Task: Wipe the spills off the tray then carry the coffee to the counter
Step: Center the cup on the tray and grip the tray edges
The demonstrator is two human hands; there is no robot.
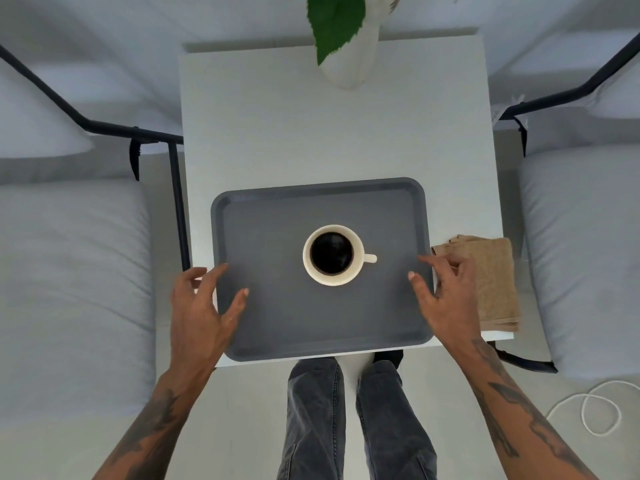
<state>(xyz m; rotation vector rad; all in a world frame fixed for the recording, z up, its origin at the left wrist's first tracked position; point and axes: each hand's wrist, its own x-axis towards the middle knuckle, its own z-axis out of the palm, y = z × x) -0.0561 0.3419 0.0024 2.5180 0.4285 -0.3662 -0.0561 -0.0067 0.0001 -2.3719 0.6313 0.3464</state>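
Observation:
A grey rectangular tray (277, 323) lies on the near end of a white table (329, 133). At the tray's centre stands a cream mug (358, 263) full of black coffee, its handle pointing right. A folded tan cloth (495, 282) rests on the table just right of the tray. My left hand (204, 306) hovers over the tray's left edge, fingers spread, holding nothing. My right hand (446, 299) is over the tray's right edge, fingers apart, partly covering the cloth's near-left side. I see no clear spill on the tray's surface.
A white vase (349, 64) with a green leaf (334, 26) stands at the table's far end. Grey cushioned seats with black metal frames flank the table on both sides. My legs in dark jeans are below the table edge. A white cable (595, 410) loops on the floor at right.

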